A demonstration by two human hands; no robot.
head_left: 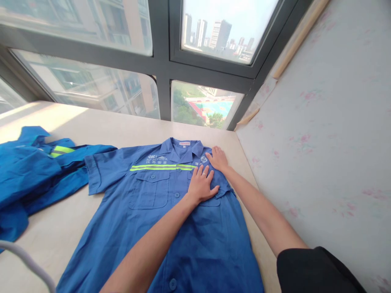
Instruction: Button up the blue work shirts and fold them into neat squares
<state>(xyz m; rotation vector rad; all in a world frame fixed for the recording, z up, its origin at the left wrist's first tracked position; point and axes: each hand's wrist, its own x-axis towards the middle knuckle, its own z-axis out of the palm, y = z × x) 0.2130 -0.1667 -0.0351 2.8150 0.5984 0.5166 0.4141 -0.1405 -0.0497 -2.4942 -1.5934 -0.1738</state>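
A blue short-sleeved work shirt (pixel 143 211) with a yellow-green reflective stripe lies buttoned and face up on a pale tabletop (pixel 58 232). My left hand (pixel 201 184) rests flat on the shirt's chest near the right-side pocket, fingers spread. My right hand (pixel 217 158) lies flat on the shirt's shoulder beside the collar, fingers stretched out. The shirt's right-side sleeve is out of sight, apparently folded in under my hands. Neither hand holds anything.
A heap of more blue garments (pixel 33 175) with a reflective stripe lies at the left of the table. A floral-papered wall (pixel 320 142) closes the right side, windows (pixel 159 69) the far side. A grey curved tube (pixel 27 260) crosses the lower left corner.
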